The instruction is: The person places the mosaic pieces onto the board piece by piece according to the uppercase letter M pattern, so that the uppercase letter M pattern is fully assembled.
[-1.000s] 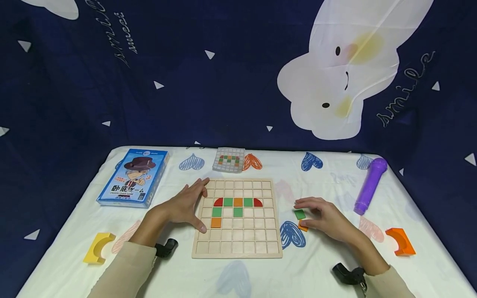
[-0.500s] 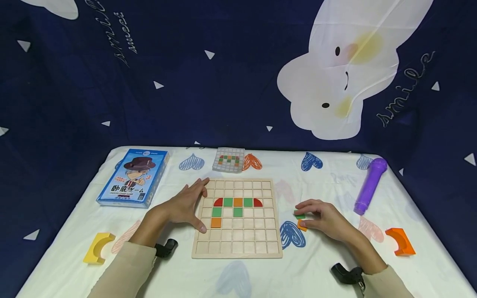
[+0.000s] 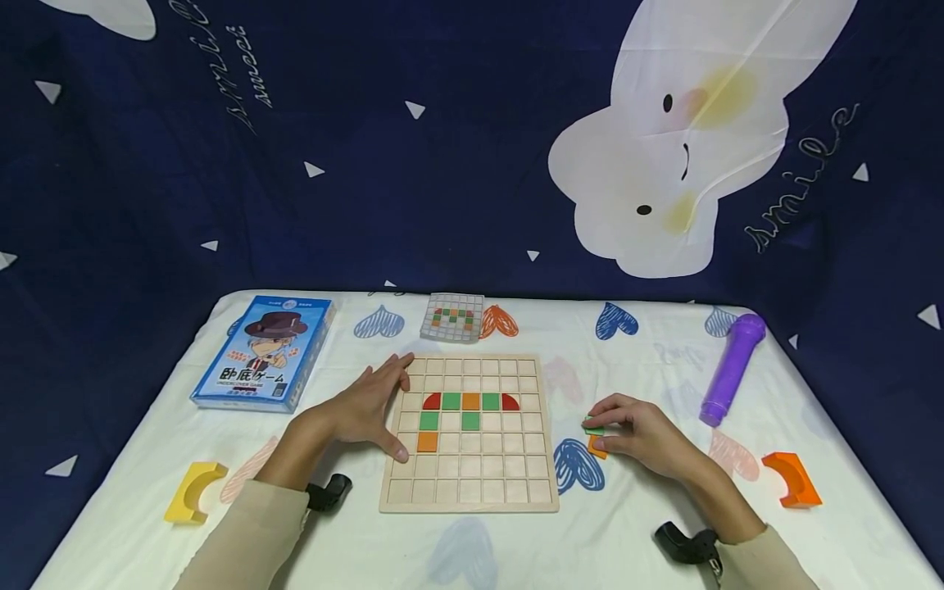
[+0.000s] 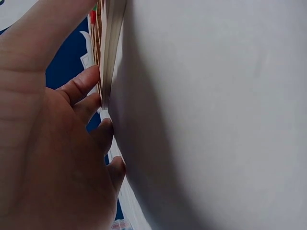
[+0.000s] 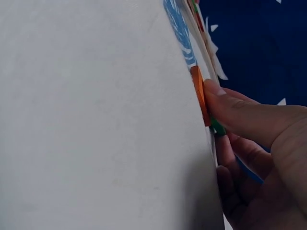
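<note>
In the head view, my left hand (image 3: 366, 407) rests at the left edge of a wooden grid board (image 3: 469, 506). Its thumb lies over the rim, and its fingertips touch the upper left corner. Red, green and orange tiles sit in the board's cells. Right of the board, my right hand (image 3: 640, 433) reaches over two loose square tiles. Fingertips touch the green tile (image 3: 594, 431), partly covering it, while the thumb rests on the orange tile (image 3: 597, 450). In the right wrist view, both the orange tile (image 5: 199, 96) and the green tile (image 5: 218, 126) lie by the thumb.
Behind the board lies a pattern card (image 3: 452, 318) with a coloured grid. A blue game box (image 3: 261, 352) is at the far left, and a purple stick (image 3: 733, 369) at the far right. Yellow (image 3: 193, 492) and orange (image 3: 793, 479) arch blocks flank the arms.
My right fingers have moved down onto the green tile and now cover much of it. The left hand and the board have stayed in place.
</note>
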`<state>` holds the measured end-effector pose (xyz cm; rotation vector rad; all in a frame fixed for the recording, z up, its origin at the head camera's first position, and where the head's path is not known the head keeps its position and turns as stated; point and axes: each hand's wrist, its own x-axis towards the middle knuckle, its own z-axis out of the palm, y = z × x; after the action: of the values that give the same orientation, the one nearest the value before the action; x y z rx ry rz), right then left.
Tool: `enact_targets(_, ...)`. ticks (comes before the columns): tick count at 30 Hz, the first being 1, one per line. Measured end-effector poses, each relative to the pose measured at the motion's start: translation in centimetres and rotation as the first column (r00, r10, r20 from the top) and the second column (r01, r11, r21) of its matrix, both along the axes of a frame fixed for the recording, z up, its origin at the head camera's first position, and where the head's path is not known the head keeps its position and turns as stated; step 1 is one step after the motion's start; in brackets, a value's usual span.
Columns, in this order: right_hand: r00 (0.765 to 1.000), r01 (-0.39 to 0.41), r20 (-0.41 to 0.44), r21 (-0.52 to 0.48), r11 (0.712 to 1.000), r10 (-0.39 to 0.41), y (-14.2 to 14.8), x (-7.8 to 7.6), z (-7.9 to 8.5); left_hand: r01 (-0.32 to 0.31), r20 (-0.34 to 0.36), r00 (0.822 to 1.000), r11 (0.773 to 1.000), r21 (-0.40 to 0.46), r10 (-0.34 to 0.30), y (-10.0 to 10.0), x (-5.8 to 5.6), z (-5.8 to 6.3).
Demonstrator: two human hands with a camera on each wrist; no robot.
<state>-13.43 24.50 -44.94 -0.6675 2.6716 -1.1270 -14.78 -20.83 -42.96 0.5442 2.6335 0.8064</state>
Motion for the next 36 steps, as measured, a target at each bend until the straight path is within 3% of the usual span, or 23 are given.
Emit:
enact_targets(8,1.0,0.0,-0.014,-0.035,0.999,0.0,0.0,-0.1,0.0,-0.002,0.007,1.0,1.0,0.002,0.002,0.0,0.0,0.1)
enact_targets(22,0.999,0.038,-0.022,-0.005,0.999,-0.038,0.2,-0.4,1.4,0.01,0.005,1.0,1.0,0.009,-0.01,0.0,0.0,0.1)
enact_targets(30,0.998,0.007,-0.065,-0.065,0.998,-0.012,-0.8,-0.5,1.1,0.01,0.001,1.0,1.0,0.001,-0.01,-0.2,0.2,0.1)
enact_targets(36,0.999,-0.017,-0.05,-0.105,0.994,0.012,-1.8,-0.4,0.8,0.012,0.005,1.0,1.0,0.011,-0.012,-0.2,0.1,0.0)
